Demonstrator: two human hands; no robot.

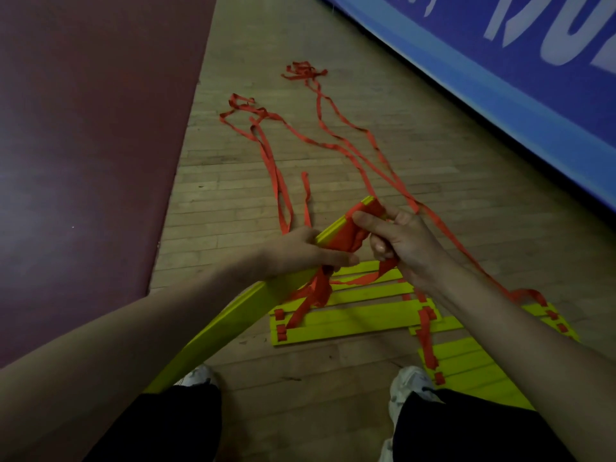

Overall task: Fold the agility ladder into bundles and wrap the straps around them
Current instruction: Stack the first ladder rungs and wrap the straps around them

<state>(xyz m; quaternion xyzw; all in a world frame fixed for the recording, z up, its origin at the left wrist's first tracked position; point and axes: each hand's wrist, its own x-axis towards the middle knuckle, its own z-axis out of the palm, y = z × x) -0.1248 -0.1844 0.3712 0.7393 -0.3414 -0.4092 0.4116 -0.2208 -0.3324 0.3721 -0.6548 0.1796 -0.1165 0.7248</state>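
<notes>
Both hands meet on the bundle (pixel 233 315) of yellow rungs, held above the floor (pixel 233 201). The left hand (pixel 300 251) grips the bundle; the right hand (pixel 403 241) curls round the red strap (pixel 346 235) already wound about it. Each turn should probably be pulled snug and laid flat beside the previous one, with slack fed in untwisted from the loose straps (pixel 276 168) trailing away. More rungs (pixel 343 321) lie flat by the shoes (pixel 410 385). A maroon mat (pixel 83 128) borders the wooden floor's left edge, a blue banner (pixel 500 78) its right.
</notes>
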